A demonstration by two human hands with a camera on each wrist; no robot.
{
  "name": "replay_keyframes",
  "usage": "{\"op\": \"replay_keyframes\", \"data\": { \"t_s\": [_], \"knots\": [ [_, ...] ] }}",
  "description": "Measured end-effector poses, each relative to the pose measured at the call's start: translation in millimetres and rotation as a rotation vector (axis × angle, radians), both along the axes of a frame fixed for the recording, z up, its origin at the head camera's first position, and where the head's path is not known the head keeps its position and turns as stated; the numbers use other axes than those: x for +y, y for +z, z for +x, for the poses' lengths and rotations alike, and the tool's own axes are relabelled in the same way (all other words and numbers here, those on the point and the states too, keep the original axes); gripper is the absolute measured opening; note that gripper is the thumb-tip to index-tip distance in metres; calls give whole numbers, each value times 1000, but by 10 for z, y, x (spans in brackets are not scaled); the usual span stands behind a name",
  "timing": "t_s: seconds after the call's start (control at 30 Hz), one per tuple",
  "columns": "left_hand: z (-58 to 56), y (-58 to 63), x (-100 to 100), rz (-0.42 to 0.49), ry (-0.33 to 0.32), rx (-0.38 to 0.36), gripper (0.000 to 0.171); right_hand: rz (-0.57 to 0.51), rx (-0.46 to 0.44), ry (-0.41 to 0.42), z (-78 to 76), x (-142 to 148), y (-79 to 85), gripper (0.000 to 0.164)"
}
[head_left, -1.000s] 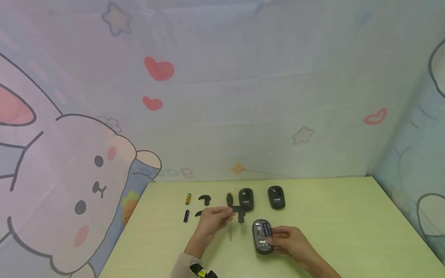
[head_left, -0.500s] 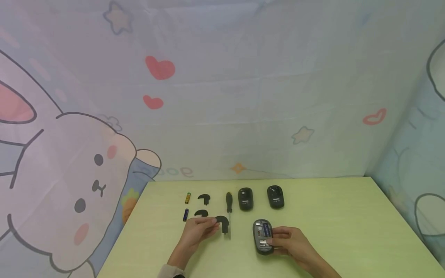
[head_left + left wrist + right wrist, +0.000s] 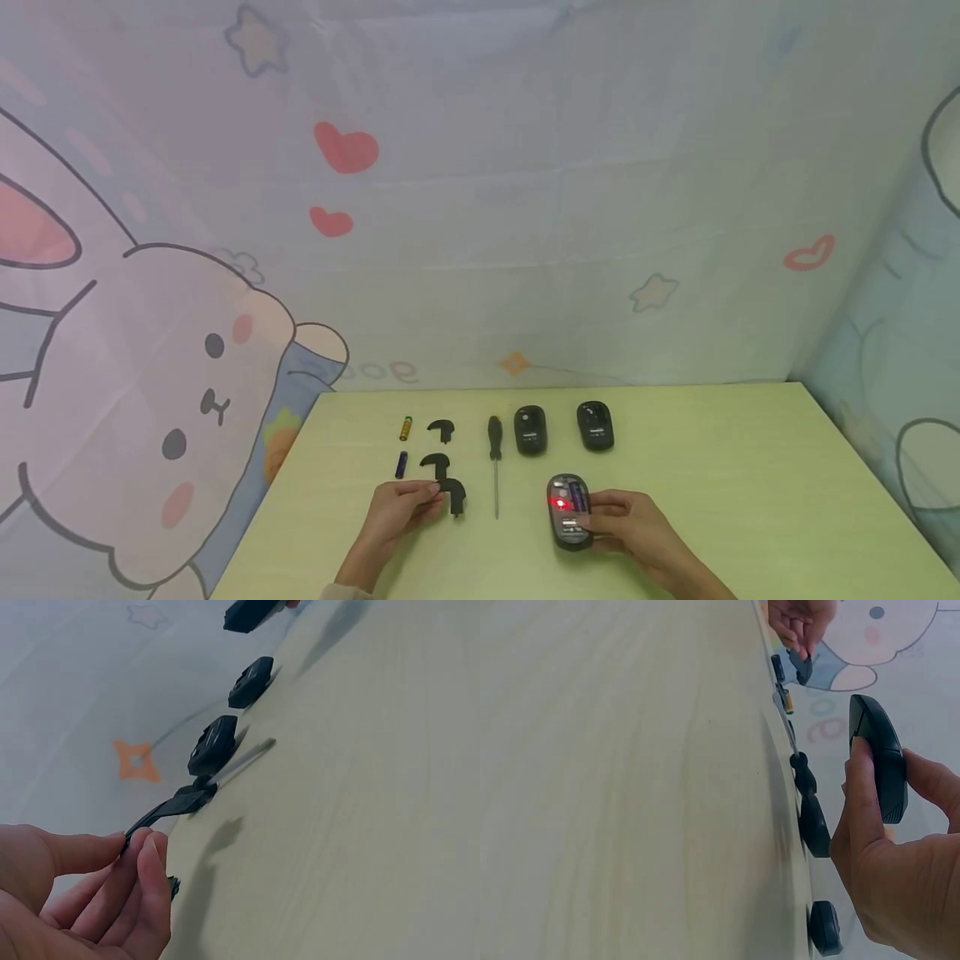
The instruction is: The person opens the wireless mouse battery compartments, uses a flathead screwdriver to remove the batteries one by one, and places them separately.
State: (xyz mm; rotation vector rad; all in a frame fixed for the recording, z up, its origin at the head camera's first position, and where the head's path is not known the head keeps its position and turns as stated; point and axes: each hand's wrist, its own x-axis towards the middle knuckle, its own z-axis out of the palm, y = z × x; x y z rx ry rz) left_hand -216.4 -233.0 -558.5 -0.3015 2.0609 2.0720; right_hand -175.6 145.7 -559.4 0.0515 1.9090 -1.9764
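Note:
Between thumb and fingers, my left hand (image 3: 401,510) pinches a black curved mouse cover (image 3: 454,497) by its thin end, above the table. My right hand (image 3: 626,525) grips a black computer mouse (image 3: 570,533) by its side, underside facing up. Its battery bay lies uncovered, with a dark blue battery (image 3: 578,497) inside, and a red light glows on the underside. In the right wrist view the raised mouse (image 3: 889,761) sits between thumb and fingers. Two similar black covers, one upper (image 3: 442,430) and one lower (image 3: 436,465), lie beyond my left hand.
On the light green table (image 3: 712,500) a screwdriver (image 3: 495,467) lies between my hands. Behind are two more mice, one left (image 3: 531,430) and one right (image 3: 596,426). At the left lie a yellow-green battery (image 3: 406,428) and a blue battery (image 3: 401,465). A printed cloth (image 3: 480,250) hangs behind.
My left hand has moved left and toward the table's front with the cover, away from the mouse. The red light has come on. My right hand has stayed in place.

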Motion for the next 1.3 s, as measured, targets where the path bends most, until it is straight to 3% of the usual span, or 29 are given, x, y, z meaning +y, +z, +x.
{"op": "replay_keyframes", "data": {
  "t_s": [0.53,0.67,0.83,0.97,1.3],
  "knots": [
    [-16,-60,-156,-188,87,15,21,-2,3,-14,6,-2,15,65],
    [-24,-65,-159,-325,79,65,17,-2,12,-3,5,-8,15,65],
    [-33,-65,-142,-584,86,114,12,7,10,2,5,-14,7,66],
    [-43,-62,-123,-733,102,143,9,2,11,3,2,-1,0,66],
    [-25,9,-114,-857,113,239,15,7,-15,-21,-6,4,-10,68]
  ]
}}
